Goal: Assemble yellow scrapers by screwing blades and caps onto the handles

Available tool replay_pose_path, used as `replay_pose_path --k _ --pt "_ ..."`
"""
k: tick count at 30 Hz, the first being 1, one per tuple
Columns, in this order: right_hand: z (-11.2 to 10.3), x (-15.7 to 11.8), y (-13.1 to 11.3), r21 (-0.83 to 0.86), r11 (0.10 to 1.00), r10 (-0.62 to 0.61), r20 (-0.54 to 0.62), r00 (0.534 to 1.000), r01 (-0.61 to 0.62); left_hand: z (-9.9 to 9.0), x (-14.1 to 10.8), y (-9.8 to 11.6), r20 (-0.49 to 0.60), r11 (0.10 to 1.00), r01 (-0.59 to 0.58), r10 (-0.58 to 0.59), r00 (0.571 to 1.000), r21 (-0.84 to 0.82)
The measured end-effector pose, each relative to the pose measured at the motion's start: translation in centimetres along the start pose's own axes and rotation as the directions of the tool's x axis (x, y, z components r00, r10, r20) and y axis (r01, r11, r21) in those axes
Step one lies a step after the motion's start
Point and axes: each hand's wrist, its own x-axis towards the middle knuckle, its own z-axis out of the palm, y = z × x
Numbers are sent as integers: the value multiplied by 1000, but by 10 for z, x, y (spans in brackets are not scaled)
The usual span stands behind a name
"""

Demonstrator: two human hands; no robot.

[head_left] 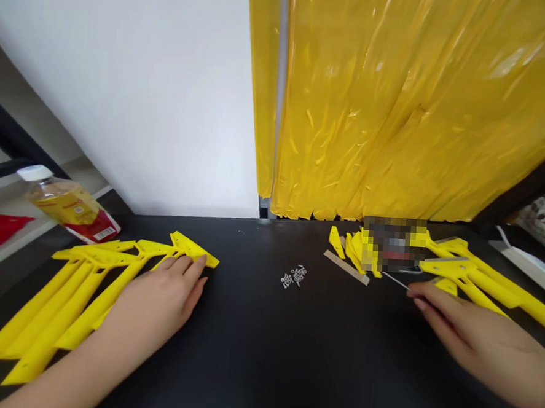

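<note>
Pixelation hides things beside the one rod (pixel 396 281) my right hand (pixel 468 327) pinches, right of uncountable screws (pixel 293 276). My left hand (pixel 158 298), fingers together, partly covers yellow parts (pixel 105 300), its grip unclear; one bottle (pixel 76 207) nearby.

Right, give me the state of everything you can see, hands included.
Left hand: resting on the left yellow parts
Right hand: pinching the rod
Rod: held, far end hidden by blur
Left yellow parts: lying close together, some overlapping
Right yellow parts: lying grouped
Small yellow pieces: piled, partly blurred
Screws: loose, clustered
Strip: lying flat
Bottle: capped
Yellow sheet: hanging, creased
</note>
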Motion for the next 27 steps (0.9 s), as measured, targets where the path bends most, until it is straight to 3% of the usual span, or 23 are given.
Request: replay_pose_path --k 2,4,5,7,9,12,14,16,21,23,25,27 --pt "-14 21 -14 87 996 -4 -34 999 7 1 1 3 71 997 -22 16 997 80" --pt "-25 44 -35 188 982 33 -41 999 -24 0 3 4 92 998 -36 32 995 51" --pt "-29 56 -45 223 974 36 31 999 -42 -1 4 5 77 999 -34 33 996 3" --pt "-31 78 -62 205 974 85 57 995 -95 -5 7 9 15 993 3 -1 1000 -119" --pt "-26 97 -73 113 992 45 32 998 -48 -8 10 18 -39 954 62 -77 996 -293" --pt "-7 114 -76 32 999 -13 8 1000 12 -13 16 40 38 799 121 -122 992 -589" --pt "8 116 -75 -14 999 -36 14 999 36 -16 19 57 144 672 150 -65 987 -725" --pt "21 113 -72 -50 997 -63 14 998 64 -16 21 71 204 606 179 -29 979 -775" --pt "30 99 -66 -59 984 -165 28 986 166 -5 17 77 224 688 165 -4 975 -707" --pt "26 94 -64 -51 979 -193 43 980 195 4 12 72 238 654 201 -33 971 -730" --pt "19 91 -65 -28 975 -217 64 974 219 14 9 68 274 546 273 -81 958 -792" --pt "10 90 -67 13 974 -227 119 967 227 24 8 67 349 373 360 -101 932 -855"
